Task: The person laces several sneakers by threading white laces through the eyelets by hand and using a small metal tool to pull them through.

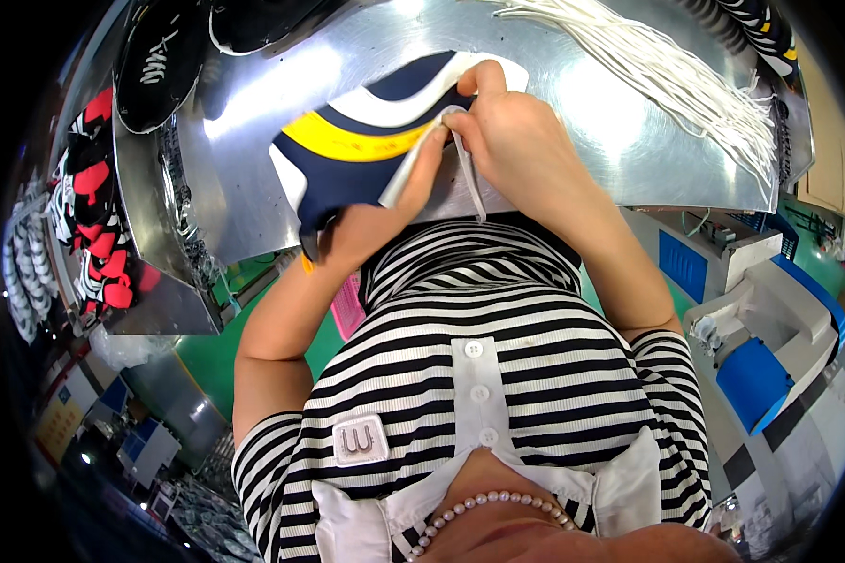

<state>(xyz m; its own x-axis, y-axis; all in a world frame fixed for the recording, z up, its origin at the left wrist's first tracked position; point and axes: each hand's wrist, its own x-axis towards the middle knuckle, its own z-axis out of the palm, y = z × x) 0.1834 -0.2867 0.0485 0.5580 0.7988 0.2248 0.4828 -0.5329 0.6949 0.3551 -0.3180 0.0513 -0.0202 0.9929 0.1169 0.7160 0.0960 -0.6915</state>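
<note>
A metal desk (235, 178) carries a bundle of white laces (652, 80) toward its far right corner. The navy, white and yellow upper (361, 141) is held up over the middle of its near edge. It looks light, soft and floppy, best gripped by its firmer layered rim. The left hand (390, 211) clamps that rim under the thumb; the right hand's (516, 127) fingers seem to pinch a white lace (469, 178) there.

Left hand (385, 211), one; right hand (516, 131), one. Navy-white-yellow shoe upper (357, 141), one. Black shoes (155, 75), two. White lace bundle (652, 75), one; strands (718, 122) too close-packed to count. Shirt buttons (480, 394), three. Pearl necklace (504, 497), one. Square chest patch (361, 439), one.
</note>
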